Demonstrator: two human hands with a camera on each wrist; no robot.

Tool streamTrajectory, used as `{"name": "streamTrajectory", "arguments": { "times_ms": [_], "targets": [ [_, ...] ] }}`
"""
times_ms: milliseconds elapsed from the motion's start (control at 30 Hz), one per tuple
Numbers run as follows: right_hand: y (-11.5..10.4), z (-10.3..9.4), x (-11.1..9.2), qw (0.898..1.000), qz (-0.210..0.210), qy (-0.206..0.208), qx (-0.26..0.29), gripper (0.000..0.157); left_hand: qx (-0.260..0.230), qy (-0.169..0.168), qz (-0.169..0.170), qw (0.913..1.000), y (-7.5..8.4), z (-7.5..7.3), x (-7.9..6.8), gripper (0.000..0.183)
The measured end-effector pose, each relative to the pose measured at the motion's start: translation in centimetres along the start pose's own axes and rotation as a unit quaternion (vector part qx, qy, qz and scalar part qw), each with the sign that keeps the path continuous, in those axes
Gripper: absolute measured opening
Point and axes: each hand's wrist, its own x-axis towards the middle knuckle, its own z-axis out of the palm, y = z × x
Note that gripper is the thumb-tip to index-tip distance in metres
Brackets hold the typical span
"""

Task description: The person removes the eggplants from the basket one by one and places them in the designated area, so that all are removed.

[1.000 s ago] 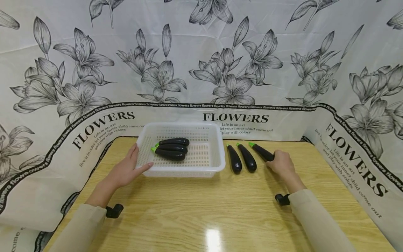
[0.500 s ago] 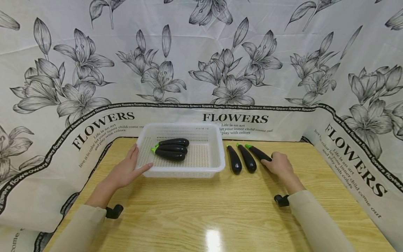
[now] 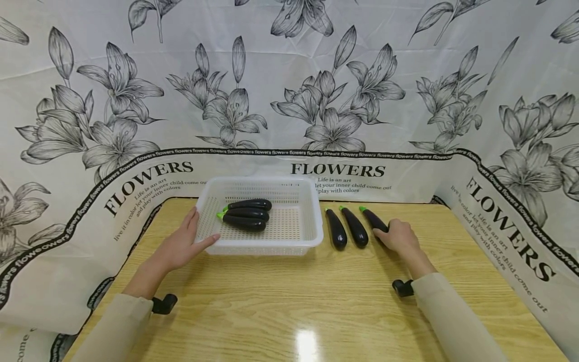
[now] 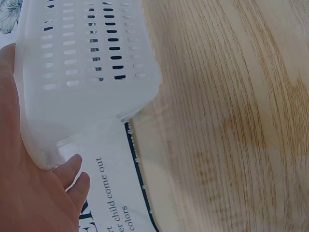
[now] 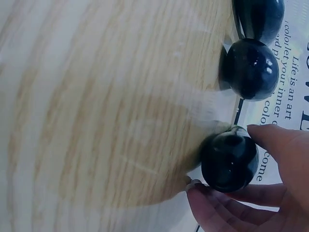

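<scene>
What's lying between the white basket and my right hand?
In the head view, two eggplants lie side by side between the basket and your right hand, which grips a third eggplant.

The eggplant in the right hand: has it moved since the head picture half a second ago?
Yes. The green stem of the held eggplant has swung right, farther from the neighbouring eggplant, which has stayed put.

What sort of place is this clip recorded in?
Probably a makeshift indoor recording booth: flower-printed sheeting surrounds the back and sides of a wood-grain table, and a black device, perhaps a camera, sits at the left wrist.
</scene>
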Motion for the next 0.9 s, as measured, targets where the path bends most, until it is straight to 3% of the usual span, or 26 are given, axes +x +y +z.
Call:
{"name": "streamTrajectory", "arguments": {
  "times_ms": [433,667,900],
  "targets": [
    [-0.2,-0.3,-0.1,1.000,-0.003,-0.004,-0.002,0.056,-0.002,-0.002,0.000,1.0000,-0.1,0.1,0.2,0.108],
    [-0.3,-1.4,-1.1,1.000,-0.014,-0.001,-0.013,0.069,-0.001,-0.002,0.002,1.0000,-0.1,0.2,0.2,0.109],
    [-1.1,-2.7,-2.1,0.999,-0.032,0.009,-0.012,0.067,0.002,0.000,0.001,1.0000,-0.2,0.2,0.2,0.109]
  ]
}}
